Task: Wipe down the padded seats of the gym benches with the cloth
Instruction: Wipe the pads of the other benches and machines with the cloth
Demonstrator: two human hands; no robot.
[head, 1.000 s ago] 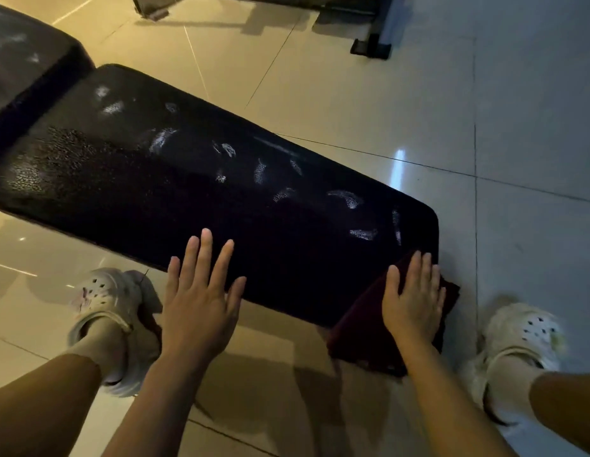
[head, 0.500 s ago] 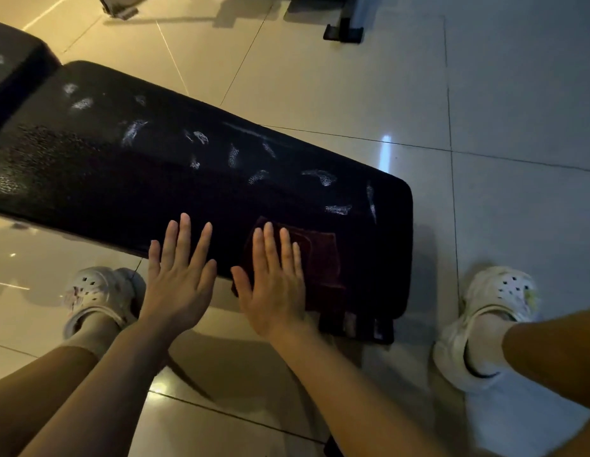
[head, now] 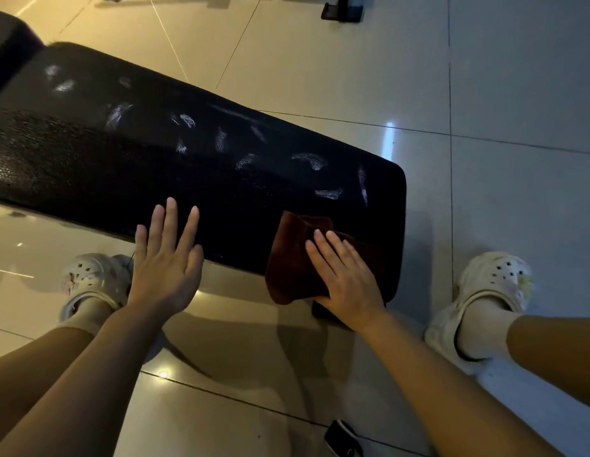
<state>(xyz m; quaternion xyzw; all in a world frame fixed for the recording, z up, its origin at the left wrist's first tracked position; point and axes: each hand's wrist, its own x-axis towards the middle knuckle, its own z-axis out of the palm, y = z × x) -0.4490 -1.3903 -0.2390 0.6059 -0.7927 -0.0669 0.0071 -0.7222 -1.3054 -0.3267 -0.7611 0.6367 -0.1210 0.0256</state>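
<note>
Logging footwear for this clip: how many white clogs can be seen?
2. One white clog is on the floor at lower left, beside the left hand; the other white clog is at the right, past the bench pad end. Neither is hidden.

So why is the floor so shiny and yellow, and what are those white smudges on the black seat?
In the head view, dim warm light tints the floor tiles yellow; a bright glare streak is a lamp's reflection. The pale patches on the bench pad look like light catching marks, though which kind is unclear. The wide lens bends straight tile lines.
</note>
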